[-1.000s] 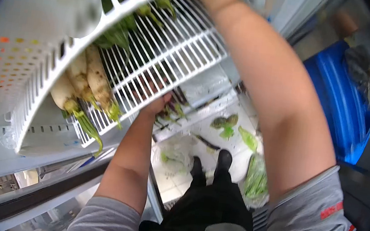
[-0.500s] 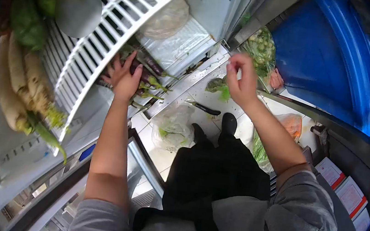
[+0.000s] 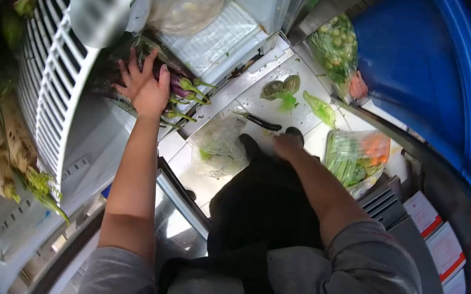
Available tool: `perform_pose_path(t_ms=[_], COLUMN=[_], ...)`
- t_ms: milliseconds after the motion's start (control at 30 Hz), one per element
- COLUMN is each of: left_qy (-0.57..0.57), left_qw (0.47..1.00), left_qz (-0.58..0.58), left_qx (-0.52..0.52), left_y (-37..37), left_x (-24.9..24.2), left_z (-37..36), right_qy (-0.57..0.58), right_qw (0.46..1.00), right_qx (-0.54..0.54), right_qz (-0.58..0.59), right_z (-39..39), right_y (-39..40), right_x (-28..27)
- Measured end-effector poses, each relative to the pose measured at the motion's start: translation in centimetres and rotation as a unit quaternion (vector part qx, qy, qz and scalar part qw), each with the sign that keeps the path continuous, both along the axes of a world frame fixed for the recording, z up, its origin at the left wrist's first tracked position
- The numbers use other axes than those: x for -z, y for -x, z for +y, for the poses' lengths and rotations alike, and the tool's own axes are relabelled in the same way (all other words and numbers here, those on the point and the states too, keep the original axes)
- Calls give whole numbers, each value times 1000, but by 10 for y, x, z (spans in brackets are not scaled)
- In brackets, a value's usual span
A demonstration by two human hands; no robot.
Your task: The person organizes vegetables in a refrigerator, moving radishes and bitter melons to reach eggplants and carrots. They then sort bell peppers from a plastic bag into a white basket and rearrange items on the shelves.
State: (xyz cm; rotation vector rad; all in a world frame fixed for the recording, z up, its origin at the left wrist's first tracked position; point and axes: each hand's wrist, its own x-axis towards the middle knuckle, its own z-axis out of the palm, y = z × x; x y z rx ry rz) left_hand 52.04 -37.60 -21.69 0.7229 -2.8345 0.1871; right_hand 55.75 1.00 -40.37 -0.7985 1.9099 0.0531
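Observation:
My left hand (image 3: 145, 90) lies with fingers spread on a pile of dark purple eggplants (image 3: 183, 85) at the bottom of the open fridge. Their green stems point toward the fridge's front edge. The hand presses from above and is not wrapped around any of them. My right hand (image 3: 288, 146) is low in front of my dark trousers, near my shoe; its fingers are blurred. Close by on the floor are a slim dark object (image 3: 259, 122), whose kind I cannot make out, and a clear plastic bag (image 3: 220, 148) with some greens inside.
A white wire shelf (image 3: 61, 84) hangs over the left side, with white radishes (image 3: 16, 135) on it. Behind the eggplants sits a tied bag (image 3: 187, 0). Bagged vegetables (image 3: 357, 159), a green leaf (image 3: 319, 109) and a blue bin (image 3: 420, 81) are at the right.
My right hand has dropped from beside the fridge edge down toward my knees. A green leaf now lies on the floor where none showed. My left hand stays on the eggplants, fingers spread wider.

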Motion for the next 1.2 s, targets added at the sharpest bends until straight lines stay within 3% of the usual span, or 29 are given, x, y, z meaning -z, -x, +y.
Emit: perform_pose_path(t_ms=[100, 167, 233, 333, 400, 600, 667, 700, 833, 1133, 1200], left_qy=[-4, -12, -44, -89, -106, -120, -267, -280, -264, -254, -183], left_qw=[1000, 1000, 999, 994, 992, 986, 944, 934, 939, 951, 956], left_qz=[-2, -6, -9, -54, -71, -109, -181, -206, -196, -164, -211], left_qx=[-10, 3, 5, -11, -12, -37, -72, -87, -98, -63, -88], left_y=[2, -1, -2, -2, -4, -3, 7, 9, 10, 11, 15], left_x=[-2, -2, -3, -15, -20, -41, -87, -76, -73, -69, -81], left_z=[1, -4, -5, -6, -8, 0, 18, 10, 13, 13, 23], right_qy=[83, 40, 79, 34, 24, 95, 82, 73, 79, 43, 34], right_qw=[995, 993, 971, 972, 970, 949, 953, 958, 963, 960, 966], right_qx=[-45, -100, -210, -188, -98, -118, -111, -90, -94, 10, 20], right_qz=[-32, -55, -77, -135, -220, -275, -269, -262, -241, -275, -257], right_z=[13, 28, 56, 88, 102, 139, 141, 140, 144, 145, 144], right_y=[-28, -48, -75, -110, -110, -93, -86, -84, -84, -54, -45], right_x=[-27, -58, -79, -101, -113, -109, -118, -123, -124, -121, -122])
